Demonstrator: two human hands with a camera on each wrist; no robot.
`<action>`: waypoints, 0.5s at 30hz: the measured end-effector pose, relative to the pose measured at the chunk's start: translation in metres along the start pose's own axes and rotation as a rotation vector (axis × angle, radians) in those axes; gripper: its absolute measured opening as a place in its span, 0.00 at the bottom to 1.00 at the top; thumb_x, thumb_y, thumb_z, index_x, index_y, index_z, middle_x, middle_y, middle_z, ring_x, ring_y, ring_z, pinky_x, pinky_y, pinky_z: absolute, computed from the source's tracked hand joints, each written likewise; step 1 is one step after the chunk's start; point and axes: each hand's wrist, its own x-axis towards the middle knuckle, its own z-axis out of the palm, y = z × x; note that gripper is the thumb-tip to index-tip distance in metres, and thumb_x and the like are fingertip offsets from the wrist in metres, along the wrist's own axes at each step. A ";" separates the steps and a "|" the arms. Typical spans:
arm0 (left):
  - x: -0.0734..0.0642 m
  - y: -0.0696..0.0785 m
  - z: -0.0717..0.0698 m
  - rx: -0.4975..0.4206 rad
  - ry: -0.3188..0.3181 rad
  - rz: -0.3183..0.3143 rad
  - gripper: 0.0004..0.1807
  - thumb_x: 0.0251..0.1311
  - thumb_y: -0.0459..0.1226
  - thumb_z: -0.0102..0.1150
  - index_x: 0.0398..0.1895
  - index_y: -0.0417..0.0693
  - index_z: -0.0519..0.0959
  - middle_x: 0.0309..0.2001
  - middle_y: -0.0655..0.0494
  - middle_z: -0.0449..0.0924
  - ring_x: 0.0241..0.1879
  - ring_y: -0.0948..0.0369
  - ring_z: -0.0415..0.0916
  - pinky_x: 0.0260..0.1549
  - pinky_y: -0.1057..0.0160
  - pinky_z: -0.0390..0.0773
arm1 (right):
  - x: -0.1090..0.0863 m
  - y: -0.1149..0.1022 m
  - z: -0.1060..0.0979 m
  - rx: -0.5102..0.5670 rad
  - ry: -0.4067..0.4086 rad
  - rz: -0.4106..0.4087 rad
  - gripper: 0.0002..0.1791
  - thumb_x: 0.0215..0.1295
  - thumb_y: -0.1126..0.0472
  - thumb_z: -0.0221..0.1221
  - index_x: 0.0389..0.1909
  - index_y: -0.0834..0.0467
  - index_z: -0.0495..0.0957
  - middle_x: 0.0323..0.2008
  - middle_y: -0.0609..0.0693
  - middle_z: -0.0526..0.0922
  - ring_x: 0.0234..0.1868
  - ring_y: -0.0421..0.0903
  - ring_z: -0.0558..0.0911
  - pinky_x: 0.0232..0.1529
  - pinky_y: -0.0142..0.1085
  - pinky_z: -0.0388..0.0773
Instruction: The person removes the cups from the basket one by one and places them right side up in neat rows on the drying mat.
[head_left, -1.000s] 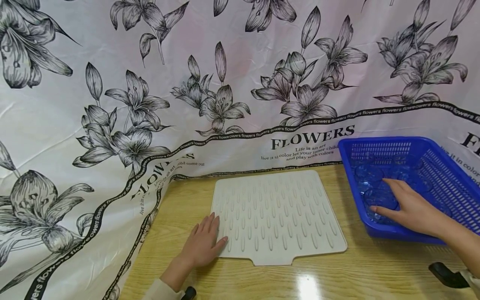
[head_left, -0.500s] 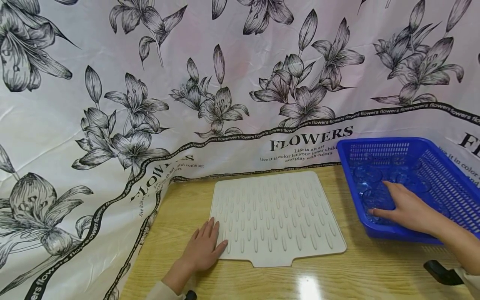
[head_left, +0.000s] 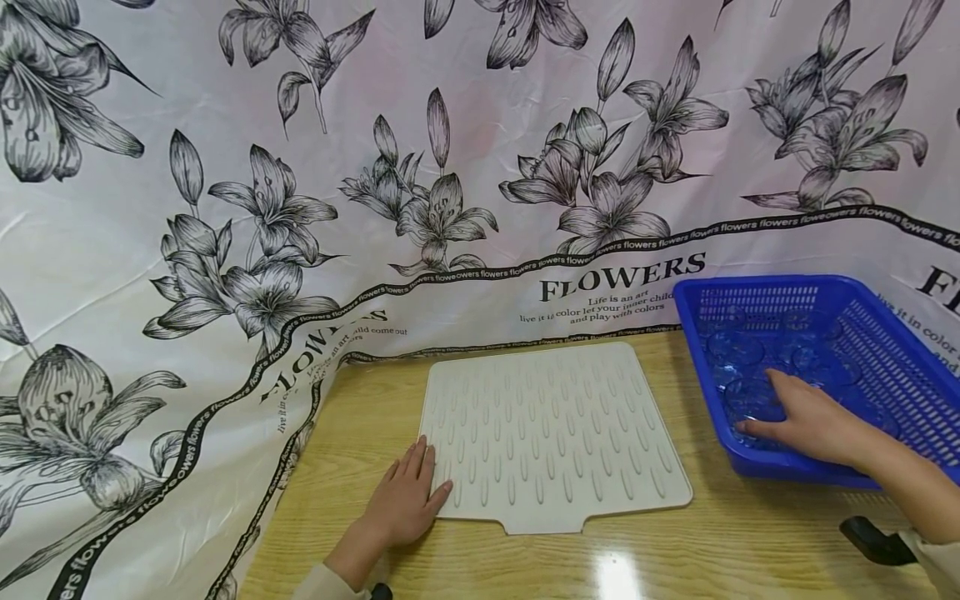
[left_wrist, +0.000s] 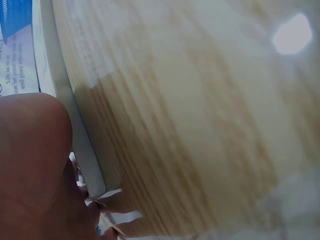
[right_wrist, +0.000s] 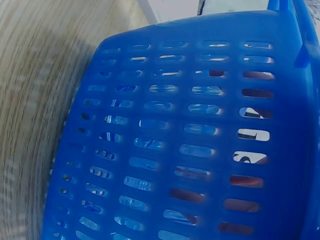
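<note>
My right hand (head_left: 817,421) reaches over the near rim of the blue plastic basket (head_left: 765,468), thumb and fingers bent around a clear glass cup (head_left: 752,398). In the right wrist view the slotted basket wall (right_wrist: 210,140) hides most of that hand; bits of skin show through the slots. My left hand (head_left: 405,496) lies with its fingers straight at the left edge of a white ridged mat (head_left: 547,433). Close up in the left wrist view are the left hand (left_wrist: 35,155) and the mat's edge (left_wrist: 82,135).
Several more clear glass pieces (head_left: 735,346) sit in the basket. A wooden table (head_left: 525,567) carries the mat and basket. Behind and to the left hangs a white curtain (head_left: 465,308) printed with black flowers.
The view has shifted slightly. My right hand has sunk a little lower over the cup in the basket. The left hand stays at the mat's edge.
</note>
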 end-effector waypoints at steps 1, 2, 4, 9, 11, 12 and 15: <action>0.000 0.000 0.000 0.010 -0.008 -0.006 0.43 0.80 0.59 0.34 0.79 0.30 0.52 0.80 0.34 0.45 0.78 0.37 0.48 0.70 0.34 0.56 | 0.000 0.000 0.000 0.002 -0.003 0.001 0.60 0.67 0.44 0.66 0.67 0.91 0.46 0.61 0.92 0.58 0.58 0.85 0.66 0.54 0.74 0.66; 0.000 -0.001 0.001 0.009 -0.010 -0.011 0.43 0.80 0.58 0.34 0.80 0.31 0.52 0.80 0.34 0.45 0.78 0.38 0.47 0.70 0.34 0.56 | 0.000 0.000 0.000 0.005 -0.005 0.000 0.59 0.68 0.44 0.66 0.67 0.91 0.46 0.61 0.92 0.58 0.58 0.85 0.67 0.54 0.74 0.67; 0.001 -0.001 0.001 0.010 -0.024 -0.020 0.43 0.80 0.58 0.33 0.80 0.31 0.51 0.81 0.35 0.44 0.79 0.38 0.46 0.71 0.34 0.55 | 0.000 0.000 0.000 0.007 -0.010 0.003 0.59 0.68 0.44 0.66 0.67 0.91 0.46 0.60 0.91 0.60 0.58 0.84 0.67 0.53 0.73 0.68; 0.001 -0.001 0.002 -0.002 -0.047 -0.023 0.44 0.80 0.60 0.30 0.81 0.32 0.49 0.81 0.35 0.41 0.79 0.38 0.44 0.71 0.33 0.53 | 0.001 0.000 0.000 0.010 -0.010 0.005 0.56 0.68 0.44 0.66 0.66 0.90 0.50 0.59 0.89 0.64 0.59 0.84 0.67 0.53 0.72 0.69; 0.002 -0.002 0.003 0.008 -0.052 -0.028 0.44 0.80 0.60 0.29 0.81 0.33 0.48 0.82 0.37 0.40 0.79 0.39 0.43 0.72 0.34 0.52 | 0.001 -0.001 0.000 0.012 -0.007 0.003 0.55 0.68 0.45 0.66 0.65 0.90 0.51 0.59 0.88 0.66 0.58 0.84 0.67 0.52 0.71 0.70; 0.002 -0.003 0.004 0.020 -0.056 -0.033 0.44 0.80 0.60 0.29 0.81 0.33 0.48 0.82 0.37 0.40 0.80 0.40 0.43 0.72 0.35 0.52 | 0.001 -0.001 0.001 0.015 -0.007 0.001 0.55 0.69 0.45 0.66 0.65 0.90 0.52 0.59 0.88 0.66 0.58 0.84 0.68 0.51 0.71 0.71; 0.003 -0.004 0.005 0.023 -0.059 -0.037 0.43 0.81 0.59 0.30 0.81 0.33 0.48 0.82 0.38 0.40 0.80 0.40 0.42 0.73 0.35 0.52 | 0.000 -0.001 0.001 0.024 0.003 -0.004 0.53 0.69 0.45 0.66 0.65 0.89 0.53 0.58 0.86 0.68 0.57 0.83 0.69 0.49 0.70 0.72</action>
